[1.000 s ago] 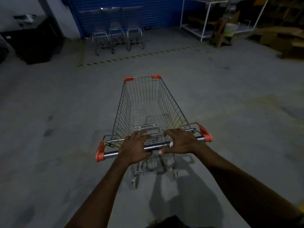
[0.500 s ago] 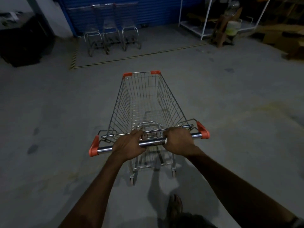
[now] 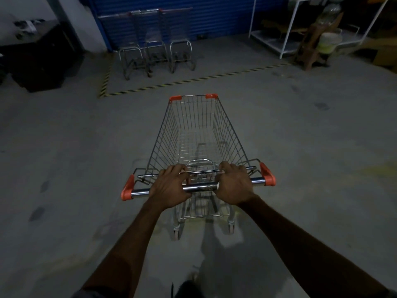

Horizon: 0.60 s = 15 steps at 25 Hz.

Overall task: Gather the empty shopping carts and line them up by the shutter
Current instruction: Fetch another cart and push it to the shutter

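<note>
Gripping the handle bar (image 3: 199, 187) with left hand (image 3: 170, 186) and right hand (image 3: 233, 184), fingers curled round it. Shopping cart (image 3: 227, 134) just ahead, nose toward parked carts (image 3: 156, 46) by the shutter (image 3: 214, 16). Nearer the striped line (image 3: 193, 79) than a second ago, fingers wrapped tighter.

A dim storeroom or shop's back area: bare concrete floor (image 3: 64, 147), blue roller shutter (image 3: 214, 16), hazard-striped floor tape (image 3: 193, 79), parked shopping carts (image 3: 156, 41), white metal shelving (image 3: 285, 29).
</note>
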{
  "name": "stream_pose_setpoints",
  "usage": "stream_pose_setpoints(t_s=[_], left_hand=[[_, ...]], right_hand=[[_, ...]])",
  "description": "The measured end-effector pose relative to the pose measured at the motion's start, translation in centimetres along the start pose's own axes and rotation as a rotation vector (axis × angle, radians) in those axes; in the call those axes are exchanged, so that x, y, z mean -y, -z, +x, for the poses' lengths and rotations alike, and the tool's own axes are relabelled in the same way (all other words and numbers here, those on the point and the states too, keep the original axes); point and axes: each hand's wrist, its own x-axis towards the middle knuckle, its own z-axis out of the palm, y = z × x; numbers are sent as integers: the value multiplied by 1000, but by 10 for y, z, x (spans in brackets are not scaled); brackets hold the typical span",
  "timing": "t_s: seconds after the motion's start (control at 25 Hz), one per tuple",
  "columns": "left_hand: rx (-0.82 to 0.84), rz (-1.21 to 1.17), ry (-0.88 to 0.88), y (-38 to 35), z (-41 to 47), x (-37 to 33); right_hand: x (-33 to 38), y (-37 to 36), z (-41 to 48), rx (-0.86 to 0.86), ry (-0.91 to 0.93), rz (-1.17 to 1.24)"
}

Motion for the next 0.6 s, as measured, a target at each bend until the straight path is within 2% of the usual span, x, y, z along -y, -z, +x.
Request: stream_pose_setpoints(t_s=[0.2,0.36,0.48,0.6], left_hand=[[28,-60,-19,-17,109,47],[22,-107,-45,-32,205,90],[36,-125,-76,-35,275,120],[100,-113,-84,-39,349,151]], right_hand=[[-43,-13,104,44,0,93],[-78,-28,198,-34,-53,148],[-103,-46,262,-169,-6,96],[-128,-50,328,-154,-35,65]])
